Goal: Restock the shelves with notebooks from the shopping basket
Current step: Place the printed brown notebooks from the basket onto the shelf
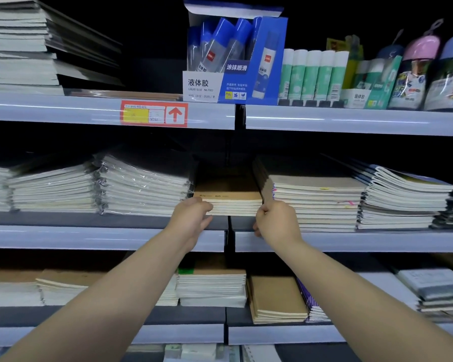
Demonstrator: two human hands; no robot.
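Note:
A small stack of kraft-brown notebooks (229, 198) lies on the middle shelf (102, 237), between a plastic-wrapped pile (144, 189) and a taller pile of brown-covered notebooks (314, 197). My left hand (191, 220) grips the small stack's front left corner, fingers curled over the top edge. My right hand (277, 223) is curled at the stack's front right corner, against the tilted cover of the taller pile; what it pinches is hard to tell. The shopping basket is out of view.
The upper shelf holds notebook stacks (19, 45), a blue liquid-glue box (233, 61), glue sticks (314, 74) and bottles (419, 71). The lower shelf carries more brown notebooks (275, 299) and white stacks (211, 288). A red price tag (154, 114) sits on the upper shelf edge.

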